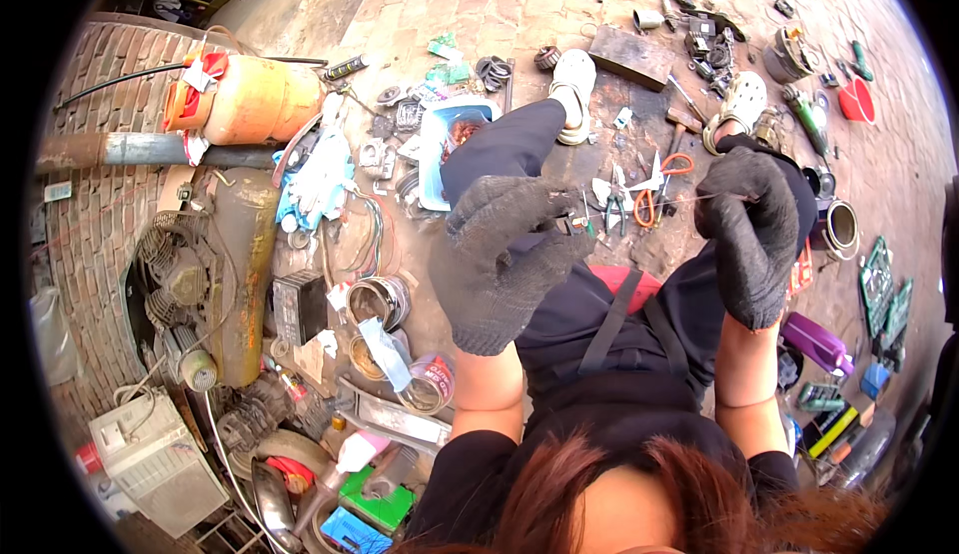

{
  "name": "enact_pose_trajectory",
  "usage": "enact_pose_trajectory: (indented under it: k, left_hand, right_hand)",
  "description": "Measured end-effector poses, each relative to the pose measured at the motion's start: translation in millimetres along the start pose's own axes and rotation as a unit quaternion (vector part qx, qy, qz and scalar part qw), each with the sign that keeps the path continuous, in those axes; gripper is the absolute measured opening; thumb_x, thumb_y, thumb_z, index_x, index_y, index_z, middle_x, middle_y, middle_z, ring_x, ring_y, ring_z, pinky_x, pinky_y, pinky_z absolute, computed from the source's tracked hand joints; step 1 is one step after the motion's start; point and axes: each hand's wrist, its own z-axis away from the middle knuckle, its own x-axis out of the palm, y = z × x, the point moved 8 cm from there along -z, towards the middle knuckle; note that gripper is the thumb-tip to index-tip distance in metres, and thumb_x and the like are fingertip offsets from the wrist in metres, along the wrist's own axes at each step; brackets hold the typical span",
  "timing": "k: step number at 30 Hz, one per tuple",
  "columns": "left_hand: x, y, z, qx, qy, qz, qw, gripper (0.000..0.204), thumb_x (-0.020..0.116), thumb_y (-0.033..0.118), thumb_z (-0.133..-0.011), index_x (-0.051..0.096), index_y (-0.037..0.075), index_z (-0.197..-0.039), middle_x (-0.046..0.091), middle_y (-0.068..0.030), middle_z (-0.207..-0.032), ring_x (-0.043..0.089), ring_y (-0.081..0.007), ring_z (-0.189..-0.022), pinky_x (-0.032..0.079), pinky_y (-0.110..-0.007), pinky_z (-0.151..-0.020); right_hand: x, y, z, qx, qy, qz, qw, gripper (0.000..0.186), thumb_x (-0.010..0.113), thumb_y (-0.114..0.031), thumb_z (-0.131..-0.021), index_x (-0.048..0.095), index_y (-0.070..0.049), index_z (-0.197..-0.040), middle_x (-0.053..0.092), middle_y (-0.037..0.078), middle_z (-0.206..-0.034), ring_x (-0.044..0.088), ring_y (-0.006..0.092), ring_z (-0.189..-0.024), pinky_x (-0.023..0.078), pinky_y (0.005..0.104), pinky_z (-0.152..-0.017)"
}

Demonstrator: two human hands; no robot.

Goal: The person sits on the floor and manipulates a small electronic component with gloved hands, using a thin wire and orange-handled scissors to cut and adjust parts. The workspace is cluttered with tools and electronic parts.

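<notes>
My left hand [504,259], in a dark knitted work glove, is raised above my left thigh with its fingers curled. Whatever lies at its fingertips is too small to make out. Over my right knee, my gloved right hand [749,229] pinches a thin wire [684,200] that runs leftward toward the other hand. On the ground beyond and between the hands lie orange-handled scissors [647,206], pliers [613,200] and a hammer [681,126]. A blue-and-white basin [432,169] with reddish-brown scrap stands by my left leg, partly hidden by it.
An orange gas cylinder [255,99] lies at the left, above a rusty air compressor [240,274]. Open tins [378,302] crowd my left side. A metal block [631,56] sits between my feet. A red bucket [856,100] and a purple bottle [814,342] are at the right.
</notes>
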Motion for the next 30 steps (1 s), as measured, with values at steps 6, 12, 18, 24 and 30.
enact_pose_trajectory:
  k: [6,12,18,24,30]
  left_hand:
    - [10,-6,3,-0.057,-0.023,-0.029,0.998,0.036,0.072,-0.011,-0.061,0.066,0.001,-0.094,0.066,-0.0071,-0.088,0.057,-0.0097,-0.068,0.044,-0.021,-0.058]
    - [15,-5,2,-0.017,-0.035,-0.077,0.996,0.035,0.073,-0.010,-0.063,0.065,0.001,-0.095,0.066,-0.0062,-0.088,0.058,-0.0094,-0.069,0.046,-0.021,-0.060]
    - [15,-11,5,-0.064,-0.033,-0.011,0.997,0.037,0.074,-0.010,-0.060,0.065,0.002,-0.094,0.066,-0.0057,-0.087,0.058,-0.0095,-0.069,0.045,-0.022,-0.059]
    - [24,-15,6,-0.101,-0.082,0.055,0.990,0.040,0.073,-0.009,-0.059,0.065,0.002,-0.096,0.066,-0.0059,-0.088,0.058,-0.0103,-0.070,0.045,-0.022,-0.060]
    - [16,-19,1,-0.085,-0.073,-0.018,0.994,0.037,0.077,-0.003,-0.062,0.066,0.004,-0.097,0.064,-0.0041,-0.084,0.058,-0.0101,-0.069,0.047,-0.023,-0.061]
  right_hand:
    - [-6,14,3,0.017,0.096,-0.162,0.982,0.022,0.051,-0.015,-0.092,0.054,0.004,-0.104,0.061,0.014,-0.099,0.063,0.0222,-0.087,0.050,0.0322,-0.080]
    - [32,28,8,0.136,0.017,-0.416,0.899,0.025,0.047,-0.025,-0.095,0.051,-0.003,-0.107,0.055,0.007,-0.089,0.054,0.0131,-0.076,0.045,0.0244,-0.067]
    - [38,17,8,0.153,0.011,-0.395,0.906,0.019,0.051,-0.028,-0.094,0.049,-0.011,-0.100,0.037,-0.004,-0.073,0.032,0.0053,-0.059,0.032,0.0239,-0.057]
    - [20,15,2,0.131,0.039,-0.375,0.917,0.017,0.047,-0.024,-0.096,0.050,-0.009,-0.103,0.037,-0.005,-0.072,0.033,0.0045,-0.061,0.029,0.0184,-0.052]
    - [-11,14,11,0.122,0.188,-0.351,0.909,0.026,0.041,-0.024,-0.099,0.050,-0.006,-0.116,0.042,-0.003,-0.080,0.034,0.0043,-0.066,0.029,0.0177,-0.051]
